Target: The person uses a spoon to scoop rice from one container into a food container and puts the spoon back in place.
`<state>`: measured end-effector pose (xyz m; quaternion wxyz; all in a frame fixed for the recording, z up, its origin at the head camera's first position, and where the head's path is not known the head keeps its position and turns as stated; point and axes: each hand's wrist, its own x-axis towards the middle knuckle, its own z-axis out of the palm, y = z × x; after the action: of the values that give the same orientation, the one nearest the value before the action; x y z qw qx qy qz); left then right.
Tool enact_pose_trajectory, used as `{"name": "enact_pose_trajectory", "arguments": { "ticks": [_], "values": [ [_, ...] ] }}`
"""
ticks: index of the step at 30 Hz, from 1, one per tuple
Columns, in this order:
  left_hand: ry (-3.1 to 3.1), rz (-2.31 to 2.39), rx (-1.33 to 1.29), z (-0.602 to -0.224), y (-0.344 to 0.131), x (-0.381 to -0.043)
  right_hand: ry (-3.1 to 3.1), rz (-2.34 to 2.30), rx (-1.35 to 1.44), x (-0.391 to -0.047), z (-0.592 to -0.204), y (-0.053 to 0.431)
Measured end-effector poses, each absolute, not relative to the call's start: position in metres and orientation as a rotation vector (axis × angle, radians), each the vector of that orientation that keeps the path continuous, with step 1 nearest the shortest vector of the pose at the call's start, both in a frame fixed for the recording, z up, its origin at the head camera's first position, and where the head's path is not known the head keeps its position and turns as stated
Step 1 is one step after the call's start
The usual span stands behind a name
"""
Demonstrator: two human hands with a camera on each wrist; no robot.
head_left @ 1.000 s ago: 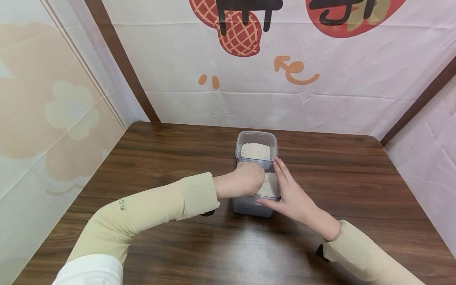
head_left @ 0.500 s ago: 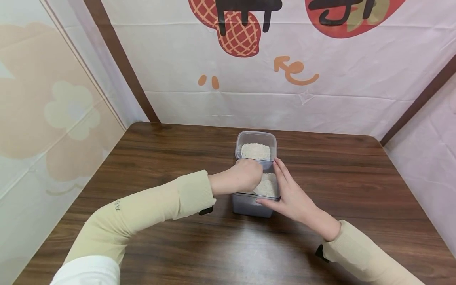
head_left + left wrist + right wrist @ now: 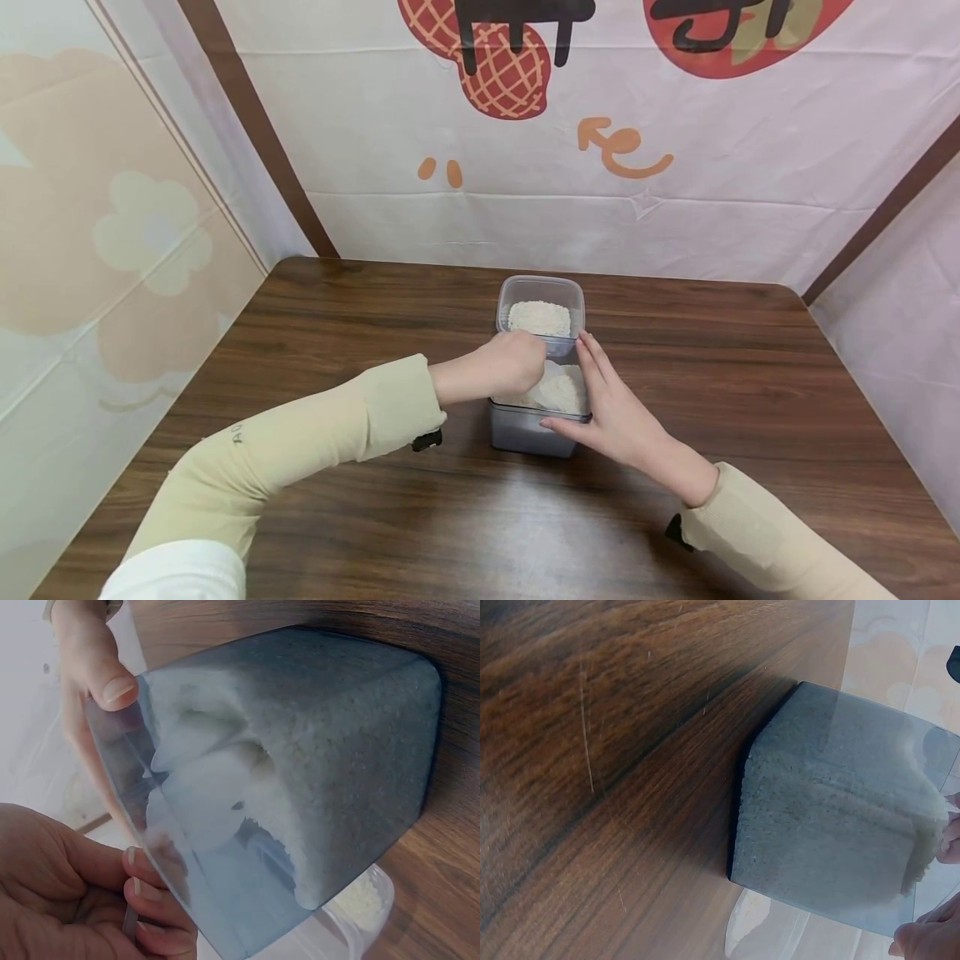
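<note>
At four o'clock on the bin (image 3: 531, 437), the right hand (image 3: 613, 417) lies spread against its wall, while at ten the left hand (image 3: 498, 367) pinches the scoop (image 3: 546, 380) at the rice (image 3: 561, 389), so scooping seems the current step, the next move calling for a level lift, with the tub (image 3: 540, 288) beyond at twelve.

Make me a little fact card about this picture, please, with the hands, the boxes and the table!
Back tub: clear, with white grains like rice
Front box: grey-blue, see-through, similar grains inside
Left hand: holds a see-through scoop at the front box
Right hand: touches the front box
Table: brown, wood-look
</note>
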<state>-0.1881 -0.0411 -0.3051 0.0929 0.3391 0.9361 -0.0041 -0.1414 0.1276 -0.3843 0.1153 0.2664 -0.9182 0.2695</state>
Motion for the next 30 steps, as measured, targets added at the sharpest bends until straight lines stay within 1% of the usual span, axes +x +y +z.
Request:
{"name": "enact_pose_trajectory", "arguments": {
  "ticks": [14, 25, 30],
  "values": [
    [2.768, 0.141, 0.899, -0.304, -0.047, -0.193, -2.698, 0.778, 0.782, -0.142, -0.383, 0.128],
    [2.765, 0.127, 0.974, -0.304, -0.053, -0.194, -2.697, 0.786, 0.774, -0.142, -0.383, 0.127],
    [2.756, 0.194, 0.893, -0.304, -0.056, -0.195, -2.685, 0.793, 0.777, -0.142, -0.383, 0.127]
  ]
}}
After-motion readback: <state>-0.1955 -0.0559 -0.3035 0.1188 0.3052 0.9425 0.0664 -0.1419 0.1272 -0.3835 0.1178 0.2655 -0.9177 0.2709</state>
